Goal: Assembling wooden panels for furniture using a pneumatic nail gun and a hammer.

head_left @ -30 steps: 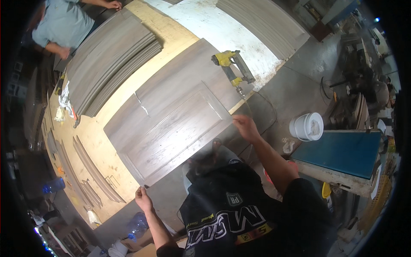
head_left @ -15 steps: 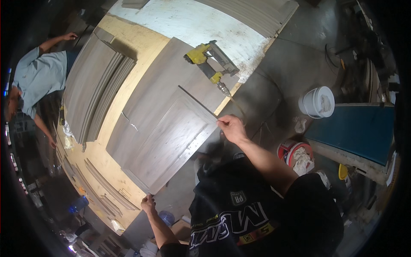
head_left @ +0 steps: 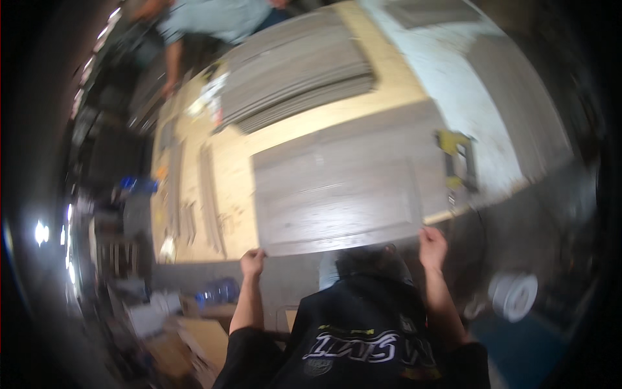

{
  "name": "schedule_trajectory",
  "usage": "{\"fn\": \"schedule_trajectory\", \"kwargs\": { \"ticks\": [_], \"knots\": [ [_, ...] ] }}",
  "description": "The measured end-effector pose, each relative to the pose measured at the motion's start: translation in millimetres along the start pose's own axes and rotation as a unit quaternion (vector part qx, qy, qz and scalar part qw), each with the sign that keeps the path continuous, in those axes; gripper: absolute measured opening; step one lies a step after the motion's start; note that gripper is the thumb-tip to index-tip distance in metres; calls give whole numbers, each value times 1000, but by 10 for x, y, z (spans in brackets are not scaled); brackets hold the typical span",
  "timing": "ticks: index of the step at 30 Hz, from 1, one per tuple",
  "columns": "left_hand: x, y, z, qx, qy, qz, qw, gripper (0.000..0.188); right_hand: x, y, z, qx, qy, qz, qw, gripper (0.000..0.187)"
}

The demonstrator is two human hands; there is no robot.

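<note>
A grey-brown cabinet door (head_left: 337, 207) with a recessed centre panel is held level in front of me, its near edge towards my body. At its near left corner, the fingers of my left hand (head_left: 253, 262) are closed on the edge. My right hand (head_left: 433, 248) pinches the near right corner the same way. Beneath and beyond the door lies another flat grey-brown board (head_left: 389, 126), partly covered by it. To the right, a yellow and black nail gun (head_left: 457, 165) rests on that board. The picture is blurred by motion.
Beyond lies a stack of similar panels (head_left: 291, 71) on the pale wooden worktable (head_left: 389, 65). Narrow wooden strips (head_left: 208, 198) lie at the left. A person (head_left: 210, 19) stands across the table. A white bucket (head_left: 513, 295) and a blue water jug (head_left: 219, 292) stand below.
My view has swung round, so the door that ran diagonally now lies squarely before me. Both hands keep hold of its near corners. The nail gun still rests on the board.
</note>
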State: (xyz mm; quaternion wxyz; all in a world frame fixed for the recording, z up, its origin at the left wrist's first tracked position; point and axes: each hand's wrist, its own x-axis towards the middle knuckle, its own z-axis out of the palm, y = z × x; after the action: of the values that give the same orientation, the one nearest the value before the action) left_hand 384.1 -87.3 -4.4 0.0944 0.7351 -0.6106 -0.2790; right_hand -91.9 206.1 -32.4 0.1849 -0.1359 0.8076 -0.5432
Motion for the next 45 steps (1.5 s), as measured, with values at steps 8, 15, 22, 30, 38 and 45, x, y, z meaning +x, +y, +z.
{"fn": "schedule_trajectory", "kwargs": {
  "ticks": [8, 15, 22, 30, 38, 45],
  "knots": [
    [-12, 298, -129, -79, -47, -45, 995, 36, 258, 144, -61, -194, -4, -55, 979, 19],
    [834, 592, -619, -64, -167, 89, 980, 30, 179, 239, 20, 20, 67, 112, 991, 8],
    [3268, 1715, -497, 11, 25, 336, 942, 32, -178, 660, -379, -114, 182, -25, 976, 15],
    [5369, 1916, -468, 178, 74, 289, 938, 40, -1737, -703, 479, -180, 161, 134, 961, 18],
    [5034, 2082, -339, -138, 130, 331, 924, 39, -1970, -927, 972, -176, 199, 96, 959, 17],
    [2669, 2151, -1097, -265, 48, 380, 885, 42, -553, -2540, 1506, -203, 158, -144, 956, 32]
  ]
}}
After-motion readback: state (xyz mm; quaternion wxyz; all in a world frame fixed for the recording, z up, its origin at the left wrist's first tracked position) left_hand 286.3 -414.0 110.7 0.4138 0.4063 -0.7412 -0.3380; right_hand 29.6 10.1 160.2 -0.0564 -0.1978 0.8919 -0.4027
